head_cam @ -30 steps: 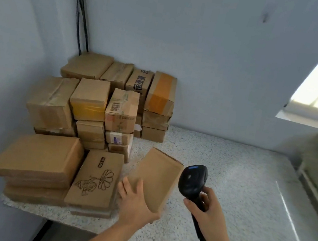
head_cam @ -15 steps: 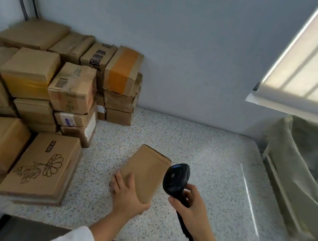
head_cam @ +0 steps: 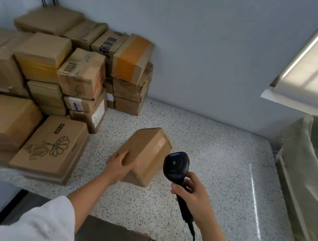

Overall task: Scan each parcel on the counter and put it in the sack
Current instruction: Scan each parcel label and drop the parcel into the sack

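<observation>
Early going, I judge: my left hand curls its fingers round a tipped-up parcel on the counter well left of the sack, my right hand, nearer the sack, wraps round the scanner, and the pile farthest from it awaits scanning.

Left hand grips parcel; right hand grips scanner.

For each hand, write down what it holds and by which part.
The left hand grips the plain brown parcel by its near end. The right hand grips the black scanner by its handle, below the head.
</observation>
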